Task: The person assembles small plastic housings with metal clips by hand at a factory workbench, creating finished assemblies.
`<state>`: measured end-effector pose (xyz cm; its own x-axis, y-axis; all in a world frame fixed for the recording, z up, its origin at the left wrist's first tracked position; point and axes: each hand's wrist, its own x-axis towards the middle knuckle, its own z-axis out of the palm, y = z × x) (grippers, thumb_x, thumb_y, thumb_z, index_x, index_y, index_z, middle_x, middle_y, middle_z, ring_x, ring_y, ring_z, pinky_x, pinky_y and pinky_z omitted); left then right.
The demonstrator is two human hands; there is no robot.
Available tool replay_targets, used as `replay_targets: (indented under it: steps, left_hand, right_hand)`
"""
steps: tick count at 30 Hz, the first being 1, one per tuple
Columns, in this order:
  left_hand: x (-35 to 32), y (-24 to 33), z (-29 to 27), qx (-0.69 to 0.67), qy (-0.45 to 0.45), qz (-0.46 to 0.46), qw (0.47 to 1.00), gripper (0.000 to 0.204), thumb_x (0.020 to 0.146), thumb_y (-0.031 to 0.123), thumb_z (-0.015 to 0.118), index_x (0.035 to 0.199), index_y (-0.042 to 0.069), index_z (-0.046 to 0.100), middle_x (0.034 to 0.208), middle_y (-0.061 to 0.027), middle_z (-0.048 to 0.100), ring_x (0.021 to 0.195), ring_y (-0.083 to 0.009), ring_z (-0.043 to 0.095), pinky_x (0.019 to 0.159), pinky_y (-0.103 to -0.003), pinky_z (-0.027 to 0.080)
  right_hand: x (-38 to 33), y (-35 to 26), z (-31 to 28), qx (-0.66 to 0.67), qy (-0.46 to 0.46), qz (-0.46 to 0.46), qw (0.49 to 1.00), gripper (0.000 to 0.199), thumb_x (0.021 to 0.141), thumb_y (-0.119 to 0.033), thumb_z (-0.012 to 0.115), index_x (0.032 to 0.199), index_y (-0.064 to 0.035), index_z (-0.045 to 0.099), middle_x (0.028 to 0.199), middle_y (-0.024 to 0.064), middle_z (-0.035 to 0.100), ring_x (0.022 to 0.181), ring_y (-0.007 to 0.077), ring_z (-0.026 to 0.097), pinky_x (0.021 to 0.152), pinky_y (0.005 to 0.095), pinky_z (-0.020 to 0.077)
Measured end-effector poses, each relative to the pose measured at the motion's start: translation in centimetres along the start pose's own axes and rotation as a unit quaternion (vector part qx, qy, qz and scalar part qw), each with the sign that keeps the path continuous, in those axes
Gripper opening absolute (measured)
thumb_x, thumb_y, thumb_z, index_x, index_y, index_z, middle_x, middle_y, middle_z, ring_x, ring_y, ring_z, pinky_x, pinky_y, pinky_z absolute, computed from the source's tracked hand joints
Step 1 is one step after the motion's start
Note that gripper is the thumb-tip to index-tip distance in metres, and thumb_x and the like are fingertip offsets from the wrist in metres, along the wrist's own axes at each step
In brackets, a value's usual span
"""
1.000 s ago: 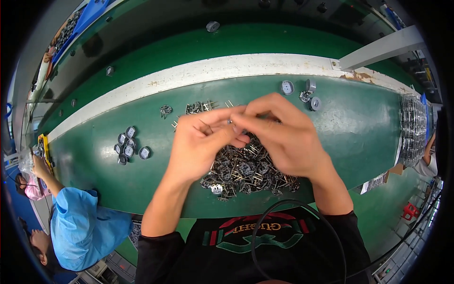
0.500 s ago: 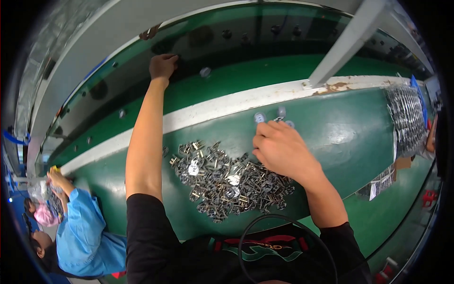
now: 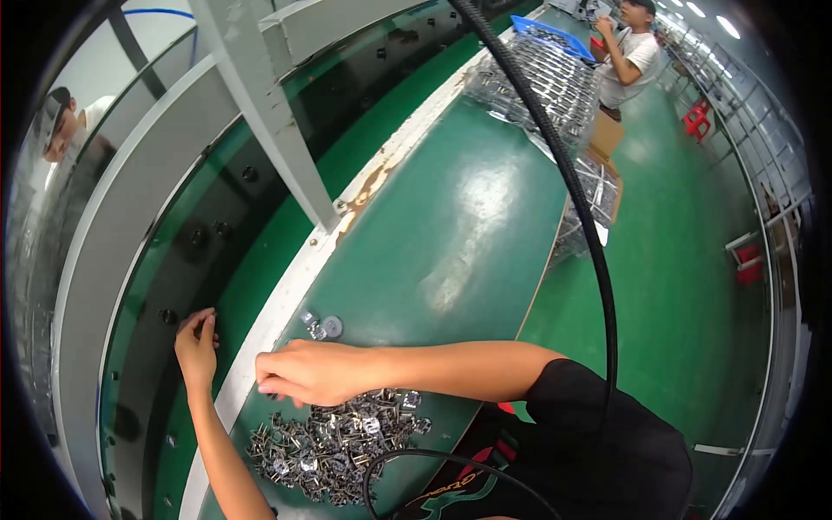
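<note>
Reaching across the green workbench [image 3: 451, 225], the left hand [image 3: 198, 347] seems to pinch something small; the right hand [image 3: 314, 373], fingers curled, touches the pile of small silver metal parts [image 3: 334, 438] beneath it.

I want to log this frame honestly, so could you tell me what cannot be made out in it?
- Head view: left hand fingertips, curled on the dark belt; anything pinched is hidden.
- Right hand fingertips, buried in the pile of metal parts.
- Small parts beside the white strip: too small to identify.
</note>
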<state>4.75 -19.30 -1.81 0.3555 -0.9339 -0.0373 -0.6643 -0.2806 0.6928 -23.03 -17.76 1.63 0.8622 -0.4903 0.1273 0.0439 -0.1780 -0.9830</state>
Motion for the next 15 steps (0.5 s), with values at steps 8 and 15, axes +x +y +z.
replay_targets:
  steps: [8, 15]
  left_hand:
    - [-3.3, -0.9, 1.8, -0.131, 0.064, 0.075, 0.986, 0.022, 0.091, 0.003, 0.066, 0.113, 0.0, 0.068, 0.085, -0.0081, 0.067, 0.076, -0.0165, 0.064, 0.072, -0.027, 0.052]
    - [-4.3, 1.7, 2.3, 0.04, -0.009, 0.235, 0.971, 0.04, 0.078, 0.01, 0.074, 0.118, 0.004, 0.069, 0.098, -0.014, 0.062, 0.085, -0.027, 0.061, 0.078, -0.035, 0.049]
  right_hand:
    - [0.4, 1.1, 1.9, 0.432, -0.007, 0.052, 0.9, 0.016, 0.085, 0.001, 0.072, 0.096, 0.0026, 0.061, 0.087, 0.0105, 0.067, 0.075, 0.0157, 0.068, 0.059, 0.0276, 0.054]
    - [0.7, 1.3, 0.8, 0.321, 0.082, 0.054, 0.942, 0.023, 0.085, -0.006, 0.076, 0.106, 0.0005, 0.07, 0.096, 0.0077, 0.072, 0.081, 0.0131, 0.068, 0.072, 0.0264, 0.0542]
